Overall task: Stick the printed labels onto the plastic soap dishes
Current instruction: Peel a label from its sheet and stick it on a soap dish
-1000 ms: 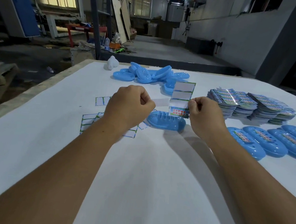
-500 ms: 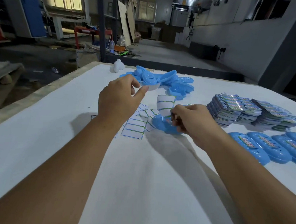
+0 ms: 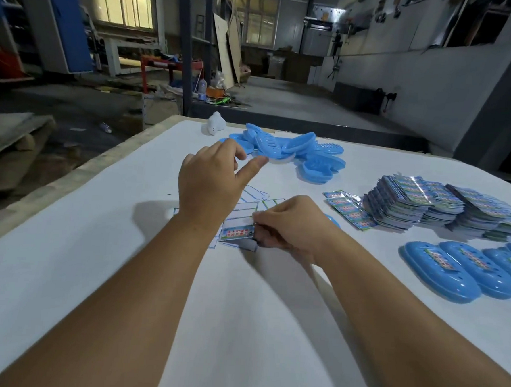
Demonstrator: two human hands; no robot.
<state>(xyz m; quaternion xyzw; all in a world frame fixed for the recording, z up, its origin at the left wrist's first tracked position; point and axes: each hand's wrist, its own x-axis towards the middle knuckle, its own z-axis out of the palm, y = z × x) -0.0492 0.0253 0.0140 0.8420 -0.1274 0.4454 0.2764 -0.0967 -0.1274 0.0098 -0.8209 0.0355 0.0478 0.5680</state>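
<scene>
Head view: at a white tabletop (image 3: 63, 286) in a dim workshop, a person's right hand (image 3: 288, 225) pinches the edge of a printed label (image 3: 236, 233) between curled fingers, holding it low over a scatter of spent backing sheets (image 3: 247, 206). The left hand (image 3: 210, 184) hangs above them with fingers loosely spread and thumb out, gripping nothing. A sliver of a blue soap dish (image 3: 333, 220) shows just behind the right wrist, mostly hidden. At the far edge lies a loose heap of unlabelled soap dishes (image 3: 284, 148), with a small white object (image 3: 215, 124) beside it. To the right stand stacks of label sheets (image 3: 445, 208), one strip of labels (image 3: 350, 209) lying loose against them, and nearer the camera a row of finished dishes (image 3: 453, 271), each with a label along its top.

The step in hand looks to be carrying a freshly peeled label to a dish. To do it well, the free hand should steady the dish while the right hand keeps its pinch to 1 corner, so the adhesive does not foul on the fingers or on the backing sheets beneath. Judging by the finished row, the label belongs lengthwise down the middle of the dish's top; 1 end should go down first and be smoothed toward the other, since a slotted, curved surface is likely to trap wrinkles. Whether the label's sticky side faces down cannot be told.
</scene>
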